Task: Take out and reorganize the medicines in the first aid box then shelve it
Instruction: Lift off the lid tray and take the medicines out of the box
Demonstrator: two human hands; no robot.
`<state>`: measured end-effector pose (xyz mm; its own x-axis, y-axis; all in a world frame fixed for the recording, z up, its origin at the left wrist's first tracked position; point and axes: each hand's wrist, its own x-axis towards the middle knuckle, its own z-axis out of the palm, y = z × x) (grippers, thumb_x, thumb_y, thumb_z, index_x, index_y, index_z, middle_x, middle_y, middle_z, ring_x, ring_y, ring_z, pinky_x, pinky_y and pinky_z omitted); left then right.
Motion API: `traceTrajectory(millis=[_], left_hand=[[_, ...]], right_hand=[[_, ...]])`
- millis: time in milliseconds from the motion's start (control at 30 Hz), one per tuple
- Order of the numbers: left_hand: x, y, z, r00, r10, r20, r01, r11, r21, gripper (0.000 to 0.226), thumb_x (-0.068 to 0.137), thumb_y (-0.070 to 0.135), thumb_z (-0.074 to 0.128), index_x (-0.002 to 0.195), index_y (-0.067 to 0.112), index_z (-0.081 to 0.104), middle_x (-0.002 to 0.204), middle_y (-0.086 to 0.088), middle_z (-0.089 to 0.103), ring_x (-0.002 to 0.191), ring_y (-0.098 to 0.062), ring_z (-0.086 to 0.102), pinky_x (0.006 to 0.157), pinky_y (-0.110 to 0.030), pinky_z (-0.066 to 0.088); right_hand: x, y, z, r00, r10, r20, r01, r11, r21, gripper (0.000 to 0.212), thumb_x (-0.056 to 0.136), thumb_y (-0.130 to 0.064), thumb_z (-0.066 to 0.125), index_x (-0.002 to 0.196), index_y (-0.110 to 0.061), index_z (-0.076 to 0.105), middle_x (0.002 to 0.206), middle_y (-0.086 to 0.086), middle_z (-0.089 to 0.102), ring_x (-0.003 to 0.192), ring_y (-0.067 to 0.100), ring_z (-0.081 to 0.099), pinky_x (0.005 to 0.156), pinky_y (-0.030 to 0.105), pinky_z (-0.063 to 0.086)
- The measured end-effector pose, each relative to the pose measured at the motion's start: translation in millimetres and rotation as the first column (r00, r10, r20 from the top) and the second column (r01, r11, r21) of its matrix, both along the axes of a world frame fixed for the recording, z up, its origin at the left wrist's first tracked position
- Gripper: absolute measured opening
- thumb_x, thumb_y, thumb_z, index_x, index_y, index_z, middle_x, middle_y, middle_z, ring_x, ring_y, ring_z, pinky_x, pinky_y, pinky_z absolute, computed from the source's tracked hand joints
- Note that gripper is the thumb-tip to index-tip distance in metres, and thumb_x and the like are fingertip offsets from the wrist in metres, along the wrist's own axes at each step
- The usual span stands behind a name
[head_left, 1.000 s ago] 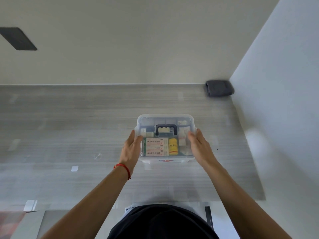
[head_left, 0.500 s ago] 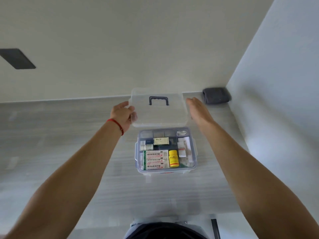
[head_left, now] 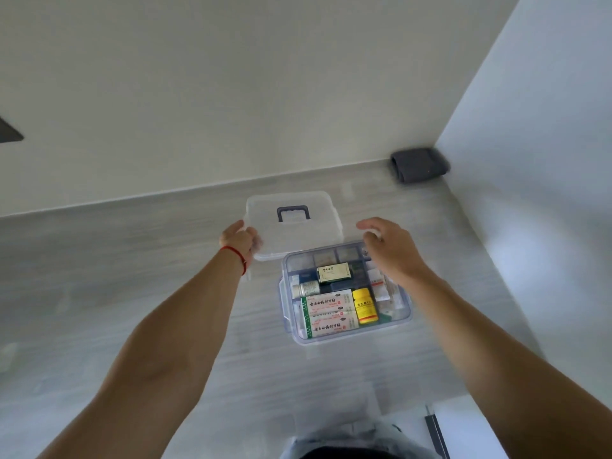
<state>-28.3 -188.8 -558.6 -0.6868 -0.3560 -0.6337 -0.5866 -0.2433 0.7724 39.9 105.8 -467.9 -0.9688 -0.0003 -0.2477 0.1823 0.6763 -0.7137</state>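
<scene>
One clear lid (head_left: 298, 233) off; first aid box (head_left: 344, 337) packed.

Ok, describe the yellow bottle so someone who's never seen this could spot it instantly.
Find the clear first aid box on the grey table. At its near end, right of the white cartons, lies the yellow bottle, the only bright yellow thing inside.

pale walls (head_left: 231, 94) meet in corner; grey wood-grain counter (head_left: 116, 276); dark folded cloth (head_left: 419, 164) in corner.

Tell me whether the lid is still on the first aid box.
No: the left hand holds the clear lid behind the first aid box, whose medicines lie uncovered.
</scene>
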Motion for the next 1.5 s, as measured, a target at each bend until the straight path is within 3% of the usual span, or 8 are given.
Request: traceTrajectory(millis=[100,200,300,433,633,767,1133,1500], left_hand=[[2,-4,-4,0.994,-0.070,0.080,0.071,0.997,-0.013,0.031,0.099,0.023,0.050,0.122,0.004,0.061,0.103,-0.012,0.057,0.091,-0.028,0.057,0.094,-0.049,0.052],[2,-3,2,0.999,0.000,0.044,-0.002,0.998,0.063,0.017,0.097,0.020,0.050,0.089,0.009,0.061,0.091,-0.012,0.058,0.075,-0.025,0.060,0.077,-0.040,0.056],[8,-7,11,0.998,-0.061,0.016,0.060,0.997,0.052,0.015,0.095,0.018,0.050,0.085,0.011,0.058,0.085,-0.009,0.059,0.072,-0.024,0.059,0.068,-0.032,0.053],[15,-16,28,0.969,-0.247,0.002,0.245,0.962,-0.116,0.020,0.100,0.019,0.044,0.110,0.013,0.060,0.117,-0.007,0.049,0.106,-0.021,0.046,0.099,-0.040,0.046],[92,19,72,0.740,-0.664,-0.105,0.420,0.579,-0.699,0.035,0.092,0.017,0.057,0.125,0.023,0.061,0.134,-0.001,0.059,0.123,-0.018,0.055,0.103,-0.036,0.049],[141,59,81,0.586,-0.808,-0.055,0.451,0.382,-0.806,0.044,0.094,0.019,0.060,0.137,0.018,0.055,0.150,-0.005,0.047,0.142,-0.020,0.039,0.119,-0.035,0.029],[160,80,78,0.626,-0.779,0.033,0.481,0.352,-0.803,0.050,0.101,0.019,0.050,0.150,0.016,0.039,0.164,-0.002,0.026,0.152,-0.021,0.023,0.121,-0.038,0.023],[161,86,81,0.738,-0.672,-0.055,0.477,0.578,-0.663,0.056,0.100,0.012,0.045,0.154,0.024,0.031,0.164,0.001,0.026,0.149,-0.024,0.029,0.117,-0.043,0.035]], right_hand=[[15,5,-8,1.000,0.016,-0.021,-0.015,1.000,0.021,0.034,0.104,-0.015,0.050,0.134,-0.023,0.062,0.141,-0.004,0.061,0.124,0.009,0.056,0.106,0.025,0.040],[29,11,-12,0.996,0.047,-0.069,-0.043,0.998,0.053,0.037,0.103,-0.011,0.053,0.138,-0.023,0.060,0.150,-0.003,0.053,0.134,0.012,0.051,0.113,0.027,0.035],[41,13,-16,0.988,0.135,-0.072,-0.121,0.977,0.175,0.046,0.103,-0.015,0.056,0.147,-0.028,0.051,0.165,-0.005,0.035,0.154,0.016,0.028,0.120,0.032,0.020],[49,16,-16,0.972,0.223,-0.076,-0.202,0.955,0.217,0.050,0.104,-0.024,0.057,0.152,-0.029,0.045,0.170,-0.006,0.024,0.159,0.016,0.011,0.122,0.037,0.014],[53,34,-8,0.948,0.304,-0.099,-0.281,0.940,0.190,0.060,0.097,-0.029,0.067,0.152,-0.021,0.047,0.169,-0.001,0.028,0.158,0.019,0.019,0.127,0.049,0.023],[44,25,0,0.876,0.464,-0.130,-0.398,0.849,0.347,0.058,0.089,-0.039,0.075,0.142,-0.021,0.058,0.157,0.002,0.045,0.155,0.025,0.022,0.125,0.054,0.022],[12,-7,21,0.737,0.668,0.103,-0.574,0.539,0.617,0.048,0.073,-0.051,0.081,0.104,-0.017,0.068,0.115,0.002,0.041,0.118,0.025,0.037,0.104,0.048,0.038],[15,7,11,0.818,0.568,0.092,-0.550,0.727,0.411,0.063,0.073,-0.047,0.084,0.129,-0.025,0.064,0.157,0.003,0.037,0.145,0.028,0.031,0.111,0.059,0.037]])
